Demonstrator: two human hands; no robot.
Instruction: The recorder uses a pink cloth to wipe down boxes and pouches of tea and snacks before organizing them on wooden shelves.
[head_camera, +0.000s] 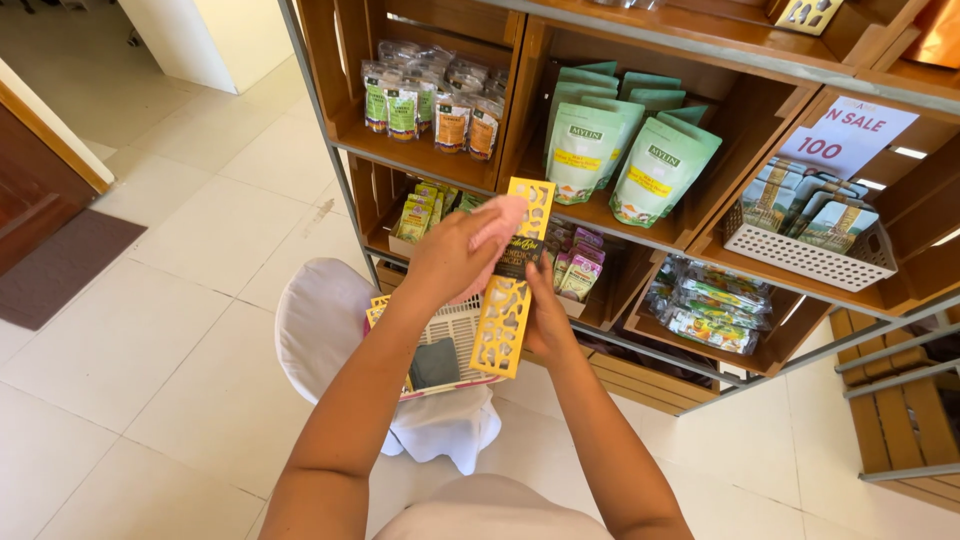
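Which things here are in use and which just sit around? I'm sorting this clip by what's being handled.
In hand:
long yellow cut-out box, held by the right hand
pink cloth pressed on it by the left hand
white plastic basket beneath

Lying about:
green pouches on the wooden shelf
white-covered stool

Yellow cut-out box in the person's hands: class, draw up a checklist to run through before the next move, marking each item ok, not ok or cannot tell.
1. Right hand supports the yellow box from behind: ok.
2. Left hand presses a pink cloth on the box front: ok.
3. Box held clear of the shelf unit: ok.
4. White basket sits below the hands on the white-covered seat: ok.
5. Box surface clean: cannot tell.
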